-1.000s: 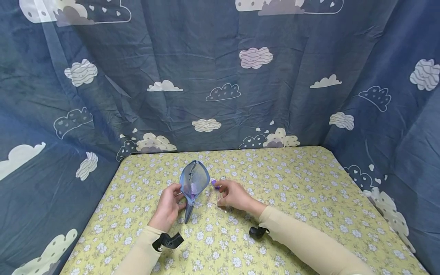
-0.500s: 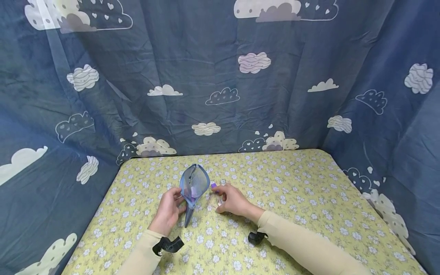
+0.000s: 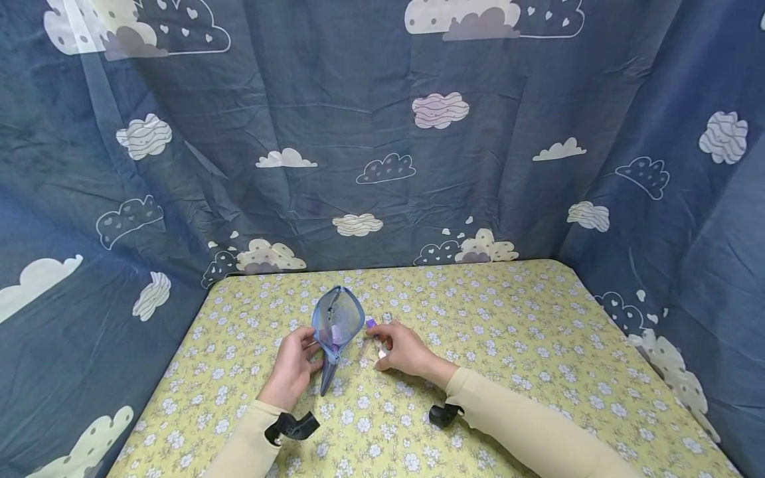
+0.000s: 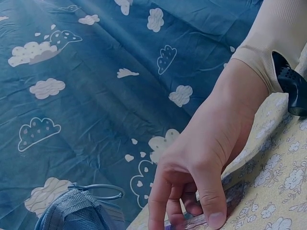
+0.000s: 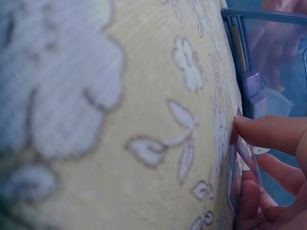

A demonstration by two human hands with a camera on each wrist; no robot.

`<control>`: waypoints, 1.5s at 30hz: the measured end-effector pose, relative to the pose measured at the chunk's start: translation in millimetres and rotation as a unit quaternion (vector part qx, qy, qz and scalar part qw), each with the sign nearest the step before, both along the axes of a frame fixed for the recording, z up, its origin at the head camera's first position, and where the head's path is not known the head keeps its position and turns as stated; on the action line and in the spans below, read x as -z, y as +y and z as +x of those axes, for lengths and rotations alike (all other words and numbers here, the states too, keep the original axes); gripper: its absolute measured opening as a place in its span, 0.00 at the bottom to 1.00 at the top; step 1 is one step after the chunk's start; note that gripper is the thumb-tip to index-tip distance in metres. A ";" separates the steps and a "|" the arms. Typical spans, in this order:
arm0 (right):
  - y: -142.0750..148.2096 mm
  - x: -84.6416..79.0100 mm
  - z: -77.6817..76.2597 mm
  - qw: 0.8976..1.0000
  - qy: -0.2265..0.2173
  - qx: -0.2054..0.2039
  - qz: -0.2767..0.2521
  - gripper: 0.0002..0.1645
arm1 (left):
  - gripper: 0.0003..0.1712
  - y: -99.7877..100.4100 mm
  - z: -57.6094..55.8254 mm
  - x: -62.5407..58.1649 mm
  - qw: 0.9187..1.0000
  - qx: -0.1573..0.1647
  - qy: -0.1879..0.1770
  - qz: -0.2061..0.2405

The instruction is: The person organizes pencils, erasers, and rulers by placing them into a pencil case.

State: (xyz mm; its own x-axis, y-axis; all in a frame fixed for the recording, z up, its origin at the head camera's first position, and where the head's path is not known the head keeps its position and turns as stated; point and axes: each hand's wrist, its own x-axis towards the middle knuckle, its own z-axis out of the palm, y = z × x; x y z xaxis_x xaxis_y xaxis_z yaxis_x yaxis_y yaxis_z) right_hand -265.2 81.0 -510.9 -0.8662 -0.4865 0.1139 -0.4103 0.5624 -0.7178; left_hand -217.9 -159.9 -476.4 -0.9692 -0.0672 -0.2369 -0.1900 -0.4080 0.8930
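Note:
My left hand (image 3: 293,362) grips the left side of a blue see-through zip pouch (image 3: 354,312), its mouth spread wide. Inside lie purple blocks (image 5: 252,84) and a rounded clear plastic piece (image 5: 277,103), seen through the wall in the right wrist view. To the right of the pouch, my right hand (image 3: 409,350) is low over the cloth. Its thumb and fingers pinch a thin clear plastic piece (image 5: 248,155); its full shape is hidden. Just beyond the index fingertip lies a small purple thing (image 3: 371,322).
A yellow flowered cloth (image 3: 508,332) covers the table. Near the right index finger is a small pale item (image 3: 387,318). Dark blue cloud-print curtains (image 3: 382,133) stand at the back and both sides. A black camera mount (image 3: 291,426) is on each wrist.
The right hand's fingers have shifted slightly around the clear plastic beside the pouch. The left hand keeps its hold on the pouch. The head view has tilted a little.

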 end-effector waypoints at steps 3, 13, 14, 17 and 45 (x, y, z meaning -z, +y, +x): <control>-0.3 -0.1 0.2 1.000 -0.005 0.001 -0.001 0.43 | 0.07 -0.1 0.6 0.1 1.000 -0.002 -0.001 -0.001; -0.6 0.2 -1.4 0.999 -0.033 -0.001 -0.024 0.42 | 0.07 -1.2 -1.0 -1.1 1.000 -0.010 -0.005 -0.002; -0.6 0.6 -1.6 0.999 -0.036 -0.001 -0.028 0.42 | 0.07 -1.4 -1.2 -1.1 1.000 -0.010 -0.005 -0.001; 0.0 1.1 -1.2 0.998 -0.048 -0.001 -0.045 0.41 | 0.08 -1.7 -1.4 -0.8 1.000 -0.009 -0.008 0.000; 19.6 -17.2 0.4 0.979 -0.121 0.027 -0.164 0.40 | 0.08 -2.5 -1.0 0.9 1.000 -0.003 -0.007 0.005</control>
